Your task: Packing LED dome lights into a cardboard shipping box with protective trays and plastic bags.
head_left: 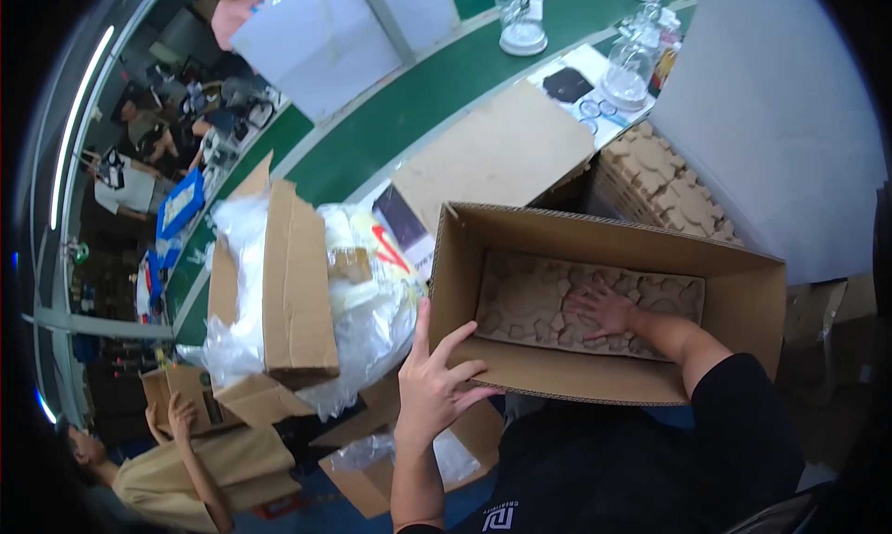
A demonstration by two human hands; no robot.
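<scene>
An open cardboard box [743,288] stands in front of me, with a brown molded pulp tray [520,297] lying at its bottom. Inside it, my right hand [604,309] rests palm down on the tray, fingers spread. My left hand [439,385] is at the near left corner of the box, its fingers stretched apart against the cardboard. Neither hand has anything picked up.
Stacked pulp trays [660,176] stand behind the box. Left is another carton [299,297] with plastic bags [367,297]. A beige board [492,158] and glass jars [627,74] lie along the green conveyor [372,125]. A co-worker [204,469] handles a carton at lower left.
</scene>
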